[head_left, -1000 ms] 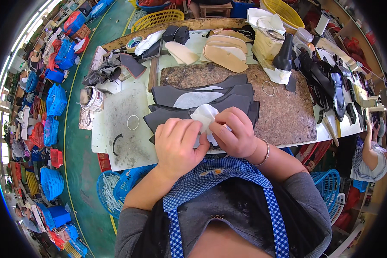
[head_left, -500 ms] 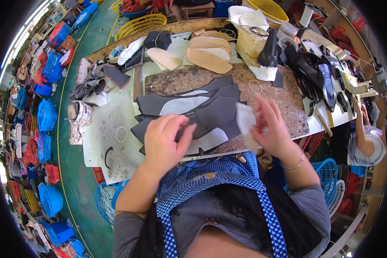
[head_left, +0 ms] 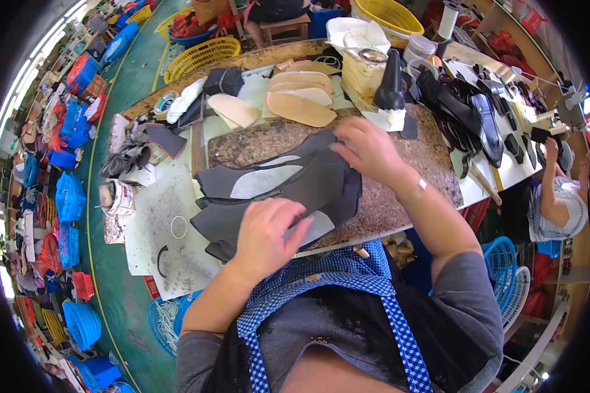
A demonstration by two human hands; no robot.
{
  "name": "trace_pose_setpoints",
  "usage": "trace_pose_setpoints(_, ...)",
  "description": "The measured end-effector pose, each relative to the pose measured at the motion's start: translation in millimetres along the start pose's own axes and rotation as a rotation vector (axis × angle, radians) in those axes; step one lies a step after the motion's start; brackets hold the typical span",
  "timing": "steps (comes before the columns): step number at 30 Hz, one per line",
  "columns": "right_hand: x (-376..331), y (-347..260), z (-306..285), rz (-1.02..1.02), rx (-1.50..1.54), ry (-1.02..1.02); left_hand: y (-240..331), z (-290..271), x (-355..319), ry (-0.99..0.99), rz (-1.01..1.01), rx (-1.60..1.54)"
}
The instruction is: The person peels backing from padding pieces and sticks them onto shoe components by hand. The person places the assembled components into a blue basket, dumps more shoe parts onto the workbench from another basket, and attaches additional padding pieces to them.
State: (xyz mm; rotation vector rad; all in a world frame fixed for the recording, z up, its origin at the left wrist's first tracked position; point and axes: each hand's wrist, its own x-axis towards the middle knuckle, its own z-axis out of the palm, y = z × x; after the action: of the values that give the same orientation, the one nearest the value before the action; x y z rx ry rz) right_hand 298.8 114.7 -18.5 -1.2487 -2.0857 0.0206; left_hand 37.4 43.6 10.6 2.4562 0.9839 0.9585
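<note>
A fanned stack of dark grey sheet pieces (head_left: 269,171), some with light grey patches, lies on the worktable before me. My left hand (head_left: 269,236) is over the stack's near edge, thumb apart from the curved fingers and nothing visibly gripped. Another light patch (head_left: 319,229) shows beside its thumb. At the far right end of the stack my right hand (head_left: 368,149) has its thumb and fingertips closed on the edge of a dark grey piece. Its palm hides part of the brown speckled board (head_left: 406,170).
Beige insole-shaped pieces (head_left: 301,108) lie beyond the stack. A glue-stained container (head_left: 362,75) and a black cone-shaped object (head_left: 391,85) stand behind my right hand. Black shoes (head_left: 482,131) crowd the right side. At left are a stained tin (head_left: 118,196) and a pale ring (head_left: 178,227).
My right hand has moved away from me to the stack's far right edge; the white piece beside it no longer shows there. My left hand stays near the front. The view has shifted slightly.
</note>
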Motion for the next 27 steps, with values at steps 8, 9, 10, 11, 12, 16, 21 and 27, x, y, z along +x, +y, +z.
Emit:
trace_pose_setpoints(8, 43.5, 80.0, 94.4, 0.013, -0.229, -0.303, -13.2, -27.8, -48.0, 0.118, -0.152, 0.108)
trace_pose_setpoints(9, 43.5, 72.5, 91.7, 0.061, -0.188, -0.236, -16.5, -29.4, -51.4, 0.126, -0.161, 0.117)
trace_pose_setpoints(10, 42.8, 66.1, 85.5, 0.118, -0.15, -0.172, -17.2, -29.2, -53.8, 0.148, -0.213, 0.085)
trace_pose_setpoints(11, 45.0, 61.6, 80.4, 0.116, -0.15, -0.174, -17.3, -29.0, -55.3, 0.171, -0.263, 0.049)
trace_pose_setpoints(12, 47.0, 56.9, 73.1, 0.189, -0.115, -0.197, -14.7, -27.8, -50.3, 0.17, -0.248, 0.043)
trace_pose_setpoints(16, 60.7, 51.2, 49.3, 0.463, 0.116, -0.397, -2.5, -23.5, -18.5, 0.139, -0.002, 0.092)
trace_pose_setpoints(21, 52.4, -64.1, 0.0, -0.18, 0.333, -0.08, 3.3, -32.8, 4.6, 0.36, 0.08, 0.291)
trace_pose_setpoints(27, 22.5, -118.3, -5.0, 0.566, 1.384, -0.039, -6.5, -20.9, -8.3, 0.377, -0.289, -0.307)
